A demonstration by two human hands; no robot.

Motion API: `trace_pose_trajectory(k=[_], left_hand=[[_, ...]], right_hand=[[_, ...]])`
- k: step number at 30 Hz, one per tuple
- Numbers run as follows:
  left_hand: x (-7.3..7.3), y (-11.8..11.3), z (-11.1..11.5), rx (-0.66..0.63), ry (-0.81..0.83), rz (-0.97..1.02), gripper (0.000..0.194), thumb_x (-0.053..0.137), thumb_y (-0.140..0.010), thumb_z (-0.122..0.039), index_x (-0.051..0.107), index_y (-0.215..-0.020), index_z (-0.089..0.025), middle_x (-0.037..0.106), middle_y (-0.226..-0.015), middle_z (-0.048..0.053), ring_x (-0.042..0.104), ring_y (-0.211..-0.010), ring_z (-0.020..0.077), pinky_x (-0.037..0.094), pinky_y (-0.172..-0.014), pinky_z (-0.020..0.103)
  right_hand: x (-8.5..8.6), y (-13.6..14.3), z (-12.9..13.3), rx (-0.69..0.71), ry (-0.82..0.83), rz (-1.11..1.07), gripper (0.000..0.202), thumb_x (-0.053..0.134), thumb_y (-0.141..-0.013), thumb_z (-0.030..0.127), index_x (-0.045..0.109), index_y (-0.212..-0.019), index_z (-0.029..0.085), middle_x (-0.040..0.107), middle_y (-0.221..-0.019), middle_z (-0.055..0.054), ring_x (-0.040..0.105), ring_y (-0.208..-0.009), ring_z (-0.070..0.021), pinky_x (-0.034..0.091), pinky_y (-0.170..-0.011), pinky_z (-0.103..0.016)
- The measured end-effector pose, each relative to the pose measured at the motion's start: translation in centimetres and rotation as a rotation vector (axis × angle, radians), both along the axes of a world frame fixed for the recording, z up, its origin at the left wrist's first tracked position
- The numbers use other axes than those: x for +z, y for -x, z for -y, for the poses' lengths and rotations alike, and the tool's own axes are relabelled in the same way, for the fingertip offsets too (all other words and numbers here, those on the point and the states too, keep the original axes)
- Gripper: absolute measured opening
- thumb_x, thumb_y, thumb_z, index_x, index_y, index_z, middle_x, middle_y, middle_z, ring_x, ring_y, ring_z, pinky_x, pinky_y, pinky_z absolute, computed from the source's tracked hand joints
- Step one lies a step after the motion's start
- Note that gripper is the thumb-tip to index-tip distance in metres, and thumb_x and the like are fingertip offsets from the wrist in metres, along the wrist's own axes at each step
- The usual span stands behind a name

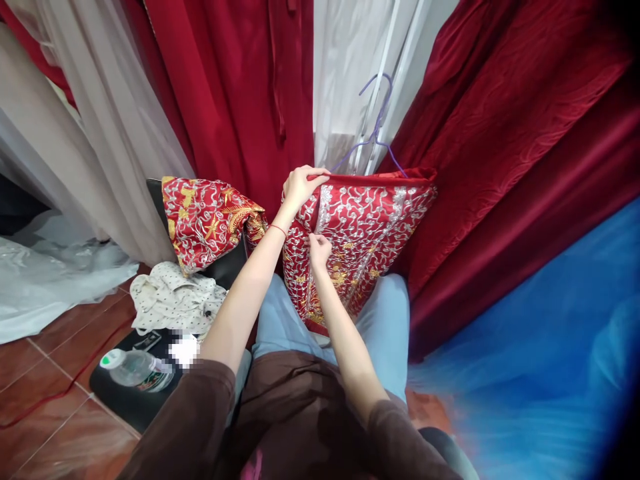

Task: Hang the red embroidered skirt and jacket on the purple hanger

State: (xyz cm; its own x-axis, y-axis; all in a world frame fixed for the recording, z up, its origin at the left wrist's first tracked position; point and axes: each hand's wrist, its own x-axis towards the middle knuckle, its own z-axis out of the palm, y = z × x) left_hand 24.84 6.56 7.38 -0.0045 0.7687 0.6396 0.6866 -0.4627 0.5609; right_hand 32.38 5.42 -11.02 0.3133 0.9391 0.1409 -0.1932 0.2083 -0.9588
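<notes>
- My left hand (300, 185) is closed over the top edge of the red garment with silver and gold embroidery (367, 230), near its left corner, holding it upright above my knees.
- My right hand (319, 249) is lower down, fingers pinched shut on the embroidered front of the same garment, close to its left edge.
- The garment hangs from a thin purple wire hanger (376, 127), whose hook rises above the top edge; the bottom edge dips between my light blue trouser legs (390, 320).
- A second piece of red and gold embroidered cloth (205, 220) is draped over the back of a dark chair (227, 267) just left of my left forearm, apart from the hanging garment.
- On the chair seat lie a cream dotted cloth (170, 300) and a clear plastic bottle with a white cap (137, 369).
- Dark red velvet curtains (510, 133) crowd in close on the right and behind; pale sheer drapes (100, 120) hang on the left.
- Open room is mostly to the lower left, over the reddish tiled floor (55, 413).
</notes>
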Motion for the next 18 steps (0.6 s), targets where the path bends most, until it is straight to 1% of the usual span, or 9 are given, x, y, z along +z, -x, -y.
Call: trace_pose_trajectory(k=[4,8,11,13,16,18], left_hand=[[0.1,0.0,0.0,0.006,0.005,0.001,0.02,0.066,-0.09,-0.037,0.079,-0.104,-0.031,0.074,-0.117,-0.002,0.065,-0.109,0.0224,0.044,-0.092,0.031],[0.1,-0.1,0.1,0.02,0.006,0.012,0.019,0.067,-0.089,-0.037,0.08,-0.103,-0.032,0.074,-0.115,-0.002,0.065,-0.107,0.0226,0.045,-0.091,0.031],[0.0,-0.2,0.1,0.026,0.007,0.022,0.019,0.067,-0.089,-0.037,0.08,-0.103,-0.032,0.075,-0.113,-0.002,0.065,-0.106,0.0224,0.045,-0.09,0.03],[-0.1,-0.2,0.2,0.028,0.006,0.032,0.02,0.067,-0.089,-0.037,0.08,-0.103,-0.032,0.075,-0.111,-0.002,0.065,-0.105,0.0222,0.045,-0.089,0.03],[-0.2,-0.2,0.1,0.025,0.006,0.04,0.019,0.067,-0.089,-0.036,0.08,-0.102,-0.032,0.075,-0.112,-0.002,0.066,-0.105,0.0228,0.045,-0.09,0.031],[-0.2,-0.2,0.1,0.022,0.003,0.045,0.019,0.067,-0.089,-0.036,0.08,-0.101,-0.032,0.075,-0.112,-0.002,0.066,-0.105,0.0233,0.045,-0.091,0.032]], right_hand=[[-0.1,0.1,0.2,-0.017,-0.042,0.007,0.02,0.061,-0.075,0.034,0.053,-0.062,0.022,0.062,-0.061,0.002,0.055,-0.059,-0.0134,0.045,-0.064,-0.026],[0.3,0.1,0.4,0.015,-0.103,0.014,0.017,0.059,-0.074,0.031,0.05,-0.062,0.022,0.058,-0.062,0.004,0.054,-0.064,-0.0126,0.046,-0.07,-0.025],[0.7,-0.2,0.7,0.047,-0.14,0.029,0.018,0.059,-0.073,0.03,0.048,-0.061,0.023,0.05,-0.06,0.006,0.049,-0.064,-0.0122,0.045,-0.07,-0.024],[1.1,-0.5,1.0,0.065,-0.16,0.042,0.017,0.059,-0.074,0.031,0.049,-0.063,0.022,0.048,-0.061,0.006,0.048,-0.066,-0.0122,0.045,-0.07,-0.023],[1.6,-1.1,1.4,0.109,-0.164,0.07,0.013,0.057,-0.075,0.032,0.053,-0.067,0.022,0.055,-0.067,0.005,0.053,-0.069,-0.0127,0.045,-0.071,-0.024],[2.0,-1.5,1.7,0.144,-0.141,0.102,0.013,0.055,-0.077,0.032,0.057,-0.07,0.022,0.061,-0.07,0.003,0.055,-0.067,-0.0136,0.046,-0.068,-0.025]])
